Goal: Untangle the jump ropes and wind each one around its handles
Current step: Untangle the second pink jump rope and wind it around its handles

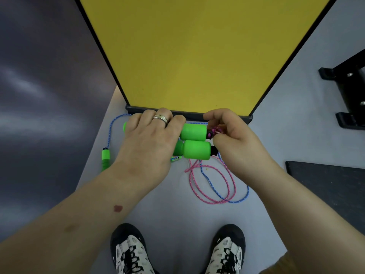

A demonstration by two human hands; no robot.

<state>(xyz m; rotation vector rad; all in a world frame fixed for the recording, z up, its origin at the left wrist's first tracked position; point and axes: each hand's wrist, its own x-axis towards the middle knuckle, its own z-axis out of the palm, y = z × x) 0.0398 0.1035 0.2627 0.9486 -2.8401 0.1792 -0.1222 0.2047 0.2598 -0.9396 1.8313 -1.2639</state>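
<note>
My left hand (150, 139) grips two bright green foam handles (194, 143) held side by side, its fingers curled over their left part. My right hand (233, 139) pinches the pink rope (214, 132) at the black end cap of the upper handle. More of this pink rope hangs down and lies in loops on the grey floor (169, 206). A blue rope (215, 189) crosses those loops and also runs left in an arc to a smaller green handle (105, 158) lying on the floor. The blue rope's other handle is hidden.
A yellow panel (197, 56) with a black frame stands upright just beyond my hands. A black metal stand (347, 95) and a dark mat (331, 186) lie to the right. My two shoes (177, 254) are at the bottom.
</note>
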